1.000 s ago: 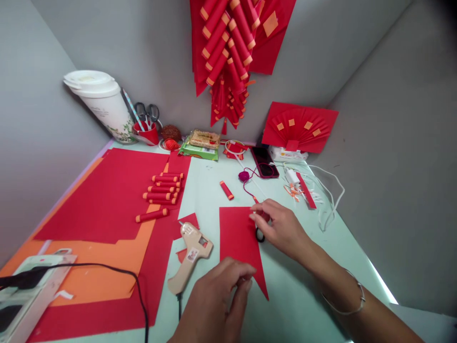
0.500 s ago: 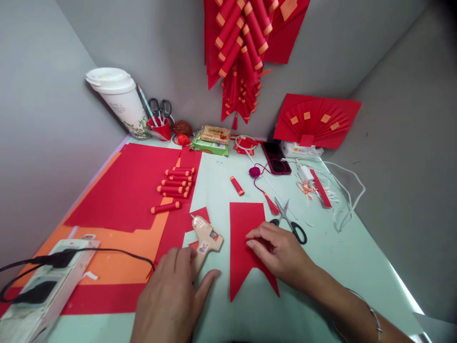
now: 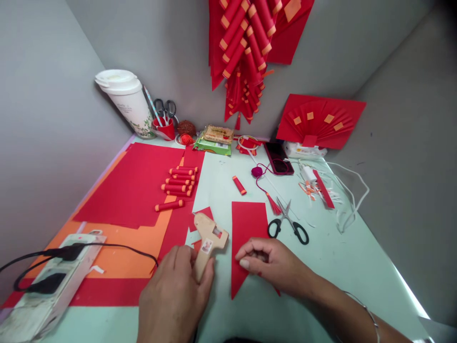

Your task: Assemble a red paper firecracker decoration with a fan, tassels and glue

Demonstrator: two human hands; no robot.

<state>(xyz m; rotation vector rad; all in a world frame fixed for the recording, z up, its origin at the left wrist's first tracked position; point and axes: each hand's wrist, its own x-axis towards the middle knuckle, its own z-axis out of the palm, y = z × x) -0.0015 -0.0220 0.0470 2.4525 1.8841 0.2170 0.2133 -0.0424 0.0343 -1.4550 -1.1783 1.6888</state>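
My left hand (image 3: pixel 176 290) is closed round the handle of a beige glue gun (image 3: pixel 209 238), its nozzle pointing up and to the left. My right hand (image 3: pixel 269 262) rests over the lower part of a red paper strip (image 3: pixel 248 221) with a notched lower end. Its fingers are curled, and what they hold, if anything, is hidden. Open scissors (image 3: pixel 286 216) with black handles lie just right of the strip. Above the strip is a single red paper roll (image 3: pixel 239 185) with orange ends.
Several red rolls (image 3: pixel 180 181) lie on red and orange sheets at left. A power strip (image 3: pixel 67 281) sits at front left. At the back are a white cup (image 3: pixel 124 102), a phone (image 3: pixel 278 158) and cables; red decorations (image 3: pixel 246 47) hang on the wall.
My left hand has closed round the glue gun's handle. My right hand has moved down along the red strip, uncovering the scissors' handles. The view has shifted slightly.
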